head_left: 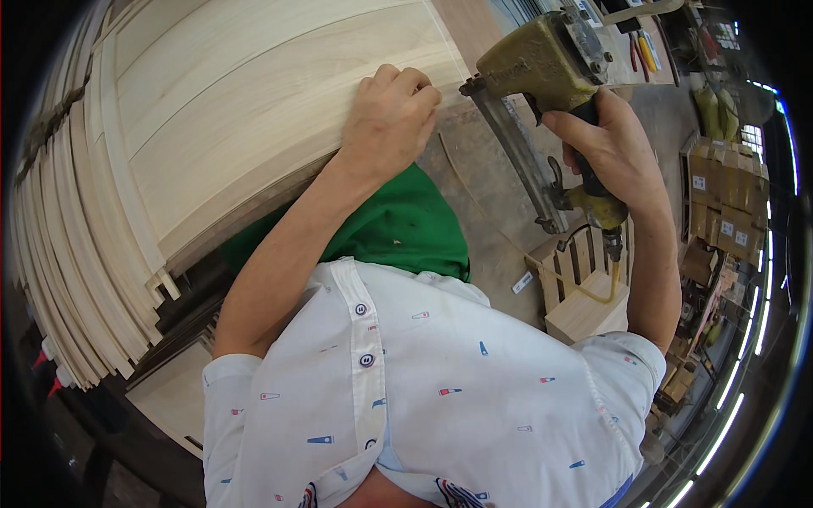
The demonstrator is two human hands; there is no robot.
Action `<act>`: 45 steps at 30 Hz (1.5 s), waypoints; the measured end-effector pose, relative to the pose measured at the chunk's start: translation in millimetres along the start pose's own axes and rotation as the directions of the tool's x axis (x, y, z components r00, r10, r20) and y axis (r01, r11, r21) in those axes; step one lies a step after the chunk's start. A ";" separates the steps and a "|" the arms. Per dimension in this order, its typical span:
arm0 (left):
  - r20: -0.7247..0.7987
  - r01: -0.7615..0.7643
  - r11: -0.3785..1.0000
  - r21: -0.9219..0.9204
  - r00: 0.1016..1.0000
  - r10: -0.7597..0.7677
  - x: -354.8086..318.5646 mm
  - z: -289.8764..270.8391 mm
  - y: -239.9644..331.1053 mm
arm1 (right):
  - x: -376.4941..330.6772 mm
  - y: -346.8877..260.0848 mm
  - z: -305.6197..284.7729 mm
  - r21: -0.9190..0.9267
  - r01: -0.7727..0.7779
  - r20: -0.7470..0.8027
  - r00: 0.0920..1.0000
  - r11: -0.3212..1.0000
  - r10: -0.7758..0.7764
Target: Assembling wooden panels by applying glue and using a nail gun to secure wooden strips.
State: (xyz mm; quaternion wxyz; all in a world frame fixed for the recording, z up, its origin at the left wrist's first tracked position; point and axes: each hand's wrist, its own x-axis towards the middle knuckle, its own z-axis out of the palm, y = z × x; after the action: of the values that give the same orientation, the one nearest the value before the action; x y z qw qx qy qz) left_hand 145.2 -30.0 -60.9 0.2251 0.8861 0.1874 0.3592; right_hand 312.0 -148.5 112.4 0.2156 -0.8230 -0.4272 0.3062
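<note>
One scuffed metal nail gun (532, 61) is right of a smooth pale-wood panel (254, 102), nose pointing left, straight magazine (511, 151) slanting lower-right; the right hand (621, 152) wraps its handle. The left hand (389, 118) curls its fingers on the panel; whether they grip anything is unclear.

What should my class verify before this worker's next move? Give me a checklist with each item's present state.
1. Right hand gripping the pneumatic nailer: ok, wrapped around its handle.
2. Left hand at the wooden panel: ok, fingers curled at its near edge.
3. Left hand well clear of the nailer's nose: not ok, I'd say; they appear close in this view.
4. Air hose attached: ok, joined at the fitting below the handle.
5. Finger off the trigger: cannot tell; the view doesn't settle contact.
6. Fasteners loaded: cannot tell; the magazine hides its contents.
</note>
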 end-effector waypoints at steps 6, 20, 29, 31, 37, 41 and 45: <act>-0.006 -0.007 1.000 -0.010 1.000 0.007 3.6 0.6 1.0 | 1.4 -1.4 0.3 -0.043 -0.011 0.006 1.000 0.999 0.011; -0.010 0.051 0.993 0.105 0.999 -0.050 -38.8 -7.0 -18.1 | -7.2 13.9 30.0 0.019 -0.020 -0.051 0.999 1.000 0.021; -0.072 0.362 0.857 0.368 0.930 -0.361 -199.8 -253.0 -45.3 | -3.9 -33.6 54.1 0.077 0.173 0.004 0.985 0.982 -0.174; -0.014 0.453 0.777 0.437 0.867 -0.498 -211.8 -264.9 -44.9 | 0.8 -51.3 63.2 0.114 0.191 0.116 0.972 0.975 -0.204; -0.009 0.384 0.825 0.415 0.908 -0.418 -216.8 -265.8 -57.2 | 5.6 -96.1 104.4 0.119 0.298 0.193 0.929 0.947 -0.316; 0.007 0.329 0.839 0.434 0.930 -0.369 -208.5 -266.2 -53.7 | -3.1 -128.5 113.2 0.028 0.273 0.259 0.927 0.962 -0.271; -0.008 0.303 0.854 0.423 0.944 -0.331 -197.9 -261.2 -46.6 | -3.3 -145.6 115.0 0.051 0.302 0.363 0.882 0.952 -0.299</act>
State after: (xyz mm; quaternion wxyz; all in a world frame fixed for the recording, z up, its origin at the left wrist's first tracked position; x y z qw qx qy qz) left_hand -184.0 -20.0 -27.7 0.0919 0.8818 0.3958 0.2393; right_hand 148.3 -61.6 120.5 0.1737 -0.6759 -0.5832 0.4157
